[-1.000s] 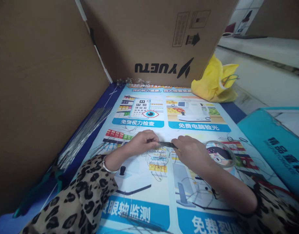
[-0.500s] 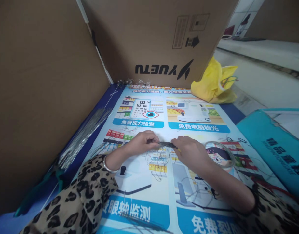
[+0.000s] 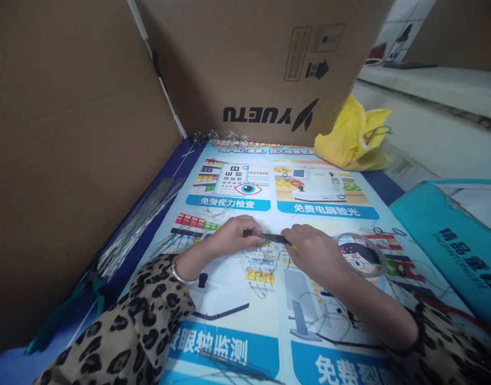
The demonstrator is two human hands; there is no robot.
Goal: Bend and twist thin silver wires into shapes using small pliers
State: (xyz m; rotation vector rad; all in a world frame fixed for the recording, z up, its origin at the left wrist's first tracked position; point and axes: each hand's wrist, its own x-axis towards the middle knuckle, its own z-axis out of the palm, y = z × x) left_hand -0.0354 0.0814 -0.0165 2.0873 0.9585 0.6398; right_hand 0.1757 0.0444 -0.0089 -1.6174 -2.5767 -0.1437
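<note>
My right hand (image 3: 314, 248) is wrapped round a pair of pliers (image 3: 275, 238), whose dark jaws point left. At the tip of the jaws, my left hand (image 3: 240, 233) is closed in a pinch; what lies between its fingers looks like thin wire, but is too small to make out. Below the jaws, a loose tangle of thin bent wire (image 3: 258, 262) lies on the printed poster (image 3: 229, 315). A roll of clear tape (image 3: 383, 267) lies to the right of my right hand, partly behind the forearm.
A bundle of straight wires (image 3: 139, 227) lies at the left, beside green-handled pliers (image 3: 95, 291). Cardboard panels (image 3: 245, 59) stand at the back and left. Twisted wire pieces (image 3: 221, 138) lie at the back edge. On the right are a yellow bag (image 3: 349, 141) and a teal box (image 3: 453, 235).
Both hands and the pliers hold almost the same place. The whole view has shifted very slightly.
</note>
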